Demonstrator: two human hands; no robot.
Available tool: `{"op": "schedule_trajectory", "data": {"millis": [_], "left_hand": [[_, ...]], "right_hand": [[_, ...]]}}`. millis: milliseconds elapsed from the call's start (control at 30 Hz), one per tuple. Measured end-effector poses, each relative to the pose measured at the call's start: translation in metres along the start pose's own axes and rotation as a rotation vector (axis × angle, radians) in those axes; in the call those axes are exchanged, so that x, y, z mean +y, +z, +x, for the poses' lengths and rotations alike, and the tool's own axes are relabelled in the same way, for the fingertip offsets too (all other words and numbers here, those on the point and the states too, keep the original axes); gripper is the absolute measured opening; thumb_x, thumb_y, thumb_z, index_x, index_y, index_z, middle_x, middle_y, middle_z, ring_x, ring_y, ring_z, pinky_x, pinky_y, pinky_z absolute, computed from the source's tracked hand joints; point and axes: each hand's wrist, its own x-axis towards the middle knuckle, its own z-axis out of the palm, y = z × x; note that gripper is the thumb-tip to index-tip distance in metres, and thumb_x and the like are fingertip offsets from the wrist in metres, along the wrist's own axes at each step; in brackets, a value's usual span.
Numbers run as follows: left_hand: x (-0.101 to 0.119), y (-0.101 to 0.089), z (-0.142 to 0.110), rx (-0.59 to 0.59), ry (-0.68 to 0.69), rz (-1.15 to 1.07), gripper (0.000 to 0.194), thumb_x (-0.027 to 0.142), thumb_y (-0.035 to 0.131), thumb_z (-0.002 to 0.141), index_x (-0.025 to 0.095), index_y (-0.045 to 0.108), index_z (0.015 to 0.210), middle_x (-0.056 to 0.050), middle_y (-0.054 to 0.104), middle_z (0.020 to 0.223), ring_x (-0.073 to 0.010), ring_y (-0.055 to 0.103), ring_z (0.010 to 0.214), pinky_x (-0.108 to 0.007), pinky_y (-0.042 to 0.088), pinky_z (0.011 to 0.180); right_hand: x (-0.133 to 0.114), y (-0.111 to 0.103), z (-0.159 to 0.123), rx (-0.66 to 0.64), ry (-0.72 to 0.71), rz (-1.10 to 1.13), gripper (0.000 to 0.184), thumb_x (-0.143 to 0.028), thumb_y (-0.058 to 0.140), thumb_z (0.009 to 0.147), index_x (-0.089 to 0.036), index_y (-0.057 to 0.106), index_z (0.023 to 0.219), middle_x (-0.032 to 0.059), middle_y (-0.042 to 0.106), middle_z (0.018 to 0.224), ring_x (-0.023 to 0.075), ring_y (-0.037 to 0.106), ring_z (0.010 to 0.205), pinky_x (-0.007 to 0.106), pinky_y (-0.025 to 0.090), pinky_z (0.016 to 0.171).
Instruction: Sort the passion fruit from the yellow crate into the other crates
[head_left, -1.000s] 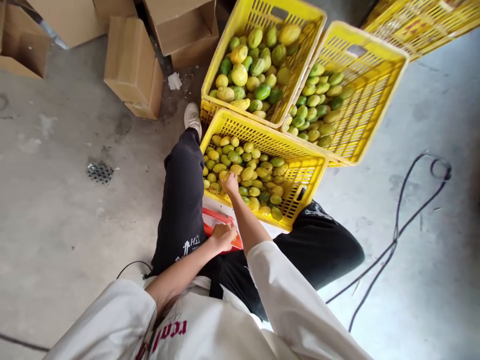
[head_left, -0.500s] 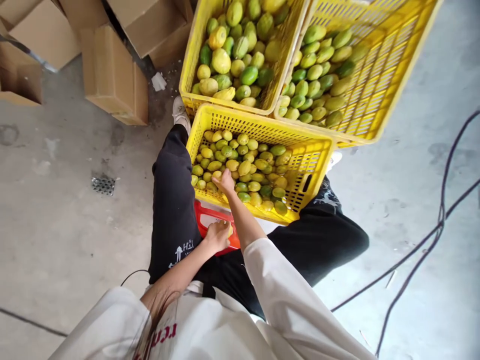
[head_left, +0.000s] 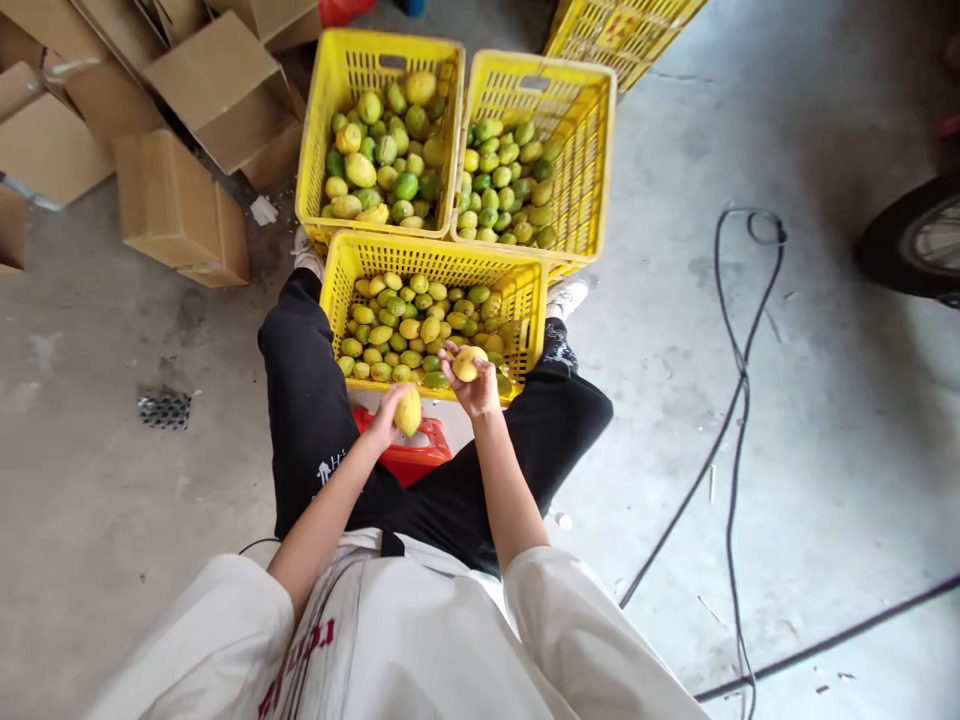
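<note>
My left hand is closed around a yellow lemon, held just in front of the near edge of the front yellow crate. To its right, my right hand is palm up and grips a second pale yellow lemon above that crate's near right part. Inside the crate lie several loose yellow and green lemons. The crate sits between my legs, and a red plastic piece shows below my hands.
Behind the front crate stand a left yellow crate and a right yellow crate, both holding larger green and yellow fruit. Cardboard boxes crowd the upper left. A black cable crosses the floor at right, near a wheel.
My right hand has come up out of the front crate with a lemon. My left hand has risen from my lap towards the crate, lemon still in it. The view has shifted and widened.
</note>
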Motion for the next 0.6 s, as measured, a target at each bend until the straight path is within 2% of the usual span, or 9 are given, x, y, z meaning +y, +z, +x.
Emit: {"op": "schedule_trajectory", "data": {"millis": [33,133,200,300,367,400,467,533,600], "left_hand": [[0.008,0.0,-0.001,-0.015,0.0,-0.058,0.027,0.039,0.07,0.089,0.019,0.068,0.107,-0.005,0.073,0.086,-0.025,0.075,0.087,-0.039,0.062,0.087],[0.033,0.001,-0.01,-0.073,-0.002,-0.364,0.041,0.033,0.054,0.096,0.019,0.069,0.131,-0.012,0.078,0.11,-0.0281,0.077,0.104,-0.044,0.063,0.093],[0.046,0.004,-0.017,-0.097,0.021,-0.464,0.039,0.03,0.047,0.103,0.021,0.068,0.135,-0.013,0.078,0.119,-0.0237,0.076,0.099,-0.036,0.063,0.083],[0.056,0.008,-0.024,-0.121,0.069,-0.547,0.037,0.039,0.044,0.111,0.02,0.069,0.13,-0.009,0.075,0.106,-0.0155,0.071,0.083,-0.024,0.06,0.07],[0.056,0.009,-0.024,-0.121,0.086,-0.559,0.036,0.04,0.047,0.11,0.018,0.069,0.127,-0.005,0.069,0.093,-0.0129,0.068,0.077,-0.022,0.062,0.072],[0.055,0.009,-0.022,-0.111,0.08,-0.546,0.033,0.037,0.05,0.108,0.017,0.07,0.125,-0.004,0.066,0.089,-0.0122,0.068,0.076,-0.021,0.063,0.075],[0.048,0.008,-0.017,-0.084,0.042,-0.48,0.024,0.028,0.057,0.102,0.017,0.069,0.119,-0.003,0.066,0.087,-0.0117,0.069,0.076,-0.02,0.063,0.075],[0.039,0.006,-0.01,-0.058,-0.011,-0.362,0.021,0.023,0.065,0.094,0.018,0.068,0.114,-0.003,0.069,0.088,-0.0115,0.069,0.072,-0.019,0.06,0.066],[0.03,0.004,-0.004,-0.055,-0.029,-0.235,0.028,0.022,0.075,0.088,0.019,0.067,0.114,-0.002,0.071,0.086,-0.011,0.067,0.063,-0.019,0.055,0.058]], "right_hand": [[-0.004,0.0,-0.011,-0.024,-0.003,0.032,0.035,-0.03,0.082,0.077,-0.029,0.065,0.107,0.0019,0.075,0.112,0.0183,0.074,0.092,0.027,0.066,0.071],[-0.009,-0.001,-0.044,-0.069,0.002,0.068,0.042,-0.025,0.083,0.077,-0.031,0.068,0.116,-0.0021,0.075,0.102,0.0123,0.07,0.077,0.019,0.06,0.061],[-0.008,0.0,-0.063,-0.092,0.006,0.087,0.043,-0.028,0.083,0.078,-0.03,0.068,0.118,-0.0013,0.076,0.1,0.0138,0.072,0.08,0.021,0.063,0.066],[-0.005,0.001,-0.077,-0.147,0.041,0.098,0.047,-0.038,0.078,0.078,-0.028,0.068,0.123,0.0061,0.079,0.113,0.0271,0.077,0.108,0.042,0.07,0.087],[-0.003,0.002,-0.074,-0.178,0.064,0.085,0.052,-0.037,0.075,0.078,-0.028,0.066,0.128,0.0101,0.078,0.124,0.0348,0.073,0.126,0.056,0.068,0.098],[-0.002,0.003,-0.07,-0.184,0.076,0.075,0.052,-0.035,0.074,0.078,-0.028,0.065,0.129,0.0107,0.078,0.126,0.0359,0.071,0.131,0.059,0.066,0.1],[0.003,0.002,-0.058,-0.171,0.116,0.054,0.046,-0.034,0.075,0.082,-0.028,0.063,0.126,0.0091,0.079,0.119,0.0338,0.074,0.126,0.056,0.068,0.098],[0.01,0.0,-0.046,-0.133,0.192,0.032,0.038,-0.035,0.079,0.084,-0.027,0.062,0.117,0.0055,0.079,0.102,0.0283,0.08,0.106,0.045,0.072,0.086],[0.02,-0.004,-0.037,-0.102,0.264,0.011,0.038,-0.031,0.084,0.08,-0.027,0.06,0.109,0.0012,0.077,0.09,0.0225,0.079,0.087,0.034,0.071,0.073]]}}
